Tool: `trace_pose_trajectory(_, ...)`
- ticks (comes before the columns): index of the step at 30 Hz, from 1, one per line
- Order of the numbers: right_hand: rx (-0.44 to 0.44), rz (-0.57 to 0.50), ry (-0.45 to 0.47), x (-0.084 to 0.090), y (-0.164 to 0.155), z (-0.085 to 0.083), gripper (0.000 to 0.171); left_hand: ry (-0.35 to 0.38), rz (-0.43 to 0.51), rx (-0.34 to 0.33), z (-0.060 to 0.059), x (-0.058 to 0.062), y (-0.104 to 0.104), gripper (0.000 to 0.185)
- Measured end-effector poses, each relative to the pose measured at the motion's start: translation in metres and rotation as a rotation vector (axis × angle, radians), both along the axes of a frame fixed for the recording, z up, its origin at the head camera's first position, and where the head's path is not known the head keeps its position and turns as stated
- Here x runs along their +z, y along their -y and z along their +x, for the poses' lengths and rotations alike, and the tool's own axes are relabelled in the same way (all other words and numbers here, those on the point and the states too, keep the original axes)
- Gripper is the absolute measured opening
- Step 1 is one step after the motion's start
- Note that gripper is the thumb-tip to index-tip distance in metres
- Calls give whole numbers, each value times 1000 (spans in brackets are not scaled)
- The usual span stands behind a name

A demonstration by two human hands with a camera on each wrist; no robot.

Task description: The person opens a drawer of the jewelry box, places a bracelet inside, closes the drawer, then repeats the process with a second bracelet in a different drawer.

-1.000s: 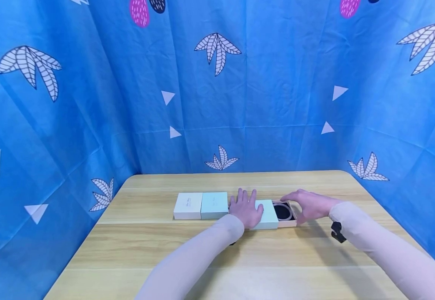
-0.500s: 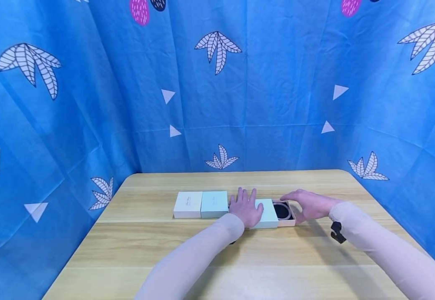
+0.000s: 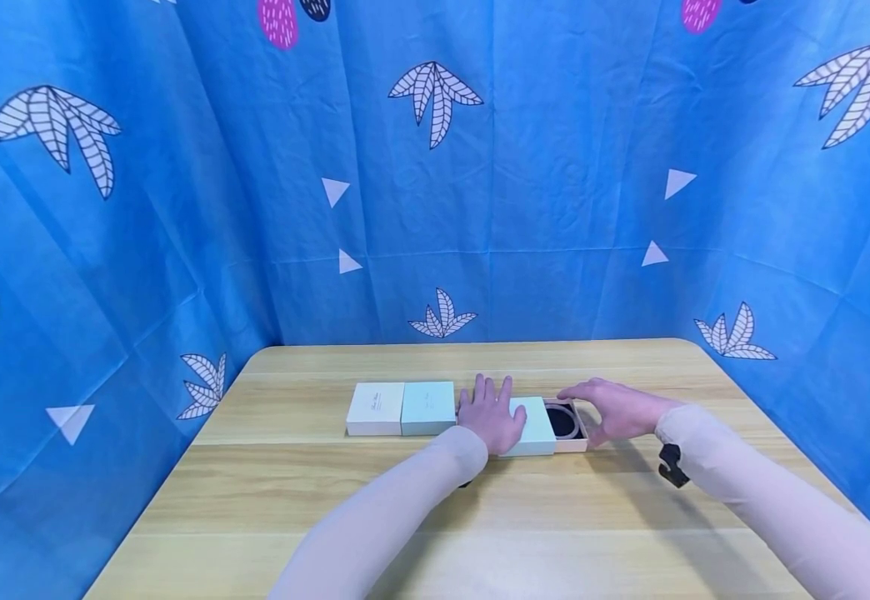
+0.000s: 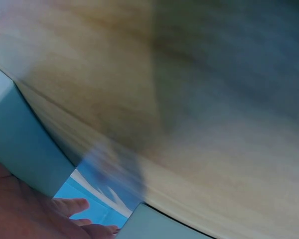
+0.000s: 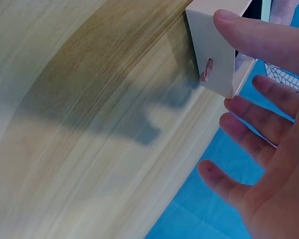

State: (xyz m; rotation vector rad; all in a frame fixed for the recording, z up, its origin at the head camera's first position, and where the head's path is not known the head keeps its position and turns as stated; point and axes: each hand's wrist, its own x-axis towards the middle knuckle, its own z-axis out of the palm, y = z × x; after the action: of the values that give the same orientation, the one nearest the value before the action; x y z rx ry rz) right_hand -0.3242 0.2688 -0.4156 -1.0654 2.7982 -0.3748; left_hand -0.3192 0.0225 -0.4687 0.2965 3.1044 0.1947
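Observation:
In the head view my left hand [image 3: 491,419] lies with fingers spread, touching the mint box sleeve [image 3: 531,427] at its right. From the sleeve's right end a pale pink drawer [image 3: 572,447] sticks out part way, with a dark inside and a ring-shaped grey bangle [image 3: 561,422]. My right hand [image 3: 622,410] is at the drawer's outer end. In the right wrist view the thumb [image 5: 259,42] touches the end near one edge, a fingertip meets a corner, and the other fingers extend loosely. How firmly the left palm presses is hidden.
Left of my left hand, a white box [image 3: 376,408] and a light blue box [image 3: 428,407] stand side by side on the wooden table [image 3: 292,500]. A blue patterned curtain [image 3: 555,167] surrounds the table at the back and sides.
The pink drawer has slid slightly left into the mint sleeve, and my right hand has moved left with it. My left hand keeps its place.

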Motion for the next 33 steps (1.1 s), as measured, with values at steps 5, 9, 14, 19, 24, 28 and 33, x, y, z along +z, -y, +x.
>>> trace_pose_trajectory(5,-10,-14,12,0,2,2,82,-3,-7,-1,0,0,0,68)
trace_pose_trajectory(9,-7,-31,32,1,4,3,82,-3,-2,0,0,0,-1,68)
trace_pose_trajectory(14,-2,-46,35,1,8,3,83,-1,12,-6,0,0,-1,68)
trace_pose_trajectory(19,-1,-43,20,0,10,4,83,-7,7,-7,-1,-1,-1,68)
trace_pose_trajectory(24,21,-47,-1,-2,13,3,83,-10,13,-11,-1,-1,-1,68)
trace_pose_trajectory(28,21,-58,12,-2,14,3,82,-2,15,-15,1,1,1,69)
trace_pose_trajectory(33,10,-64,32,-3,15,3,83,5,8,-21,4,6,2,69)
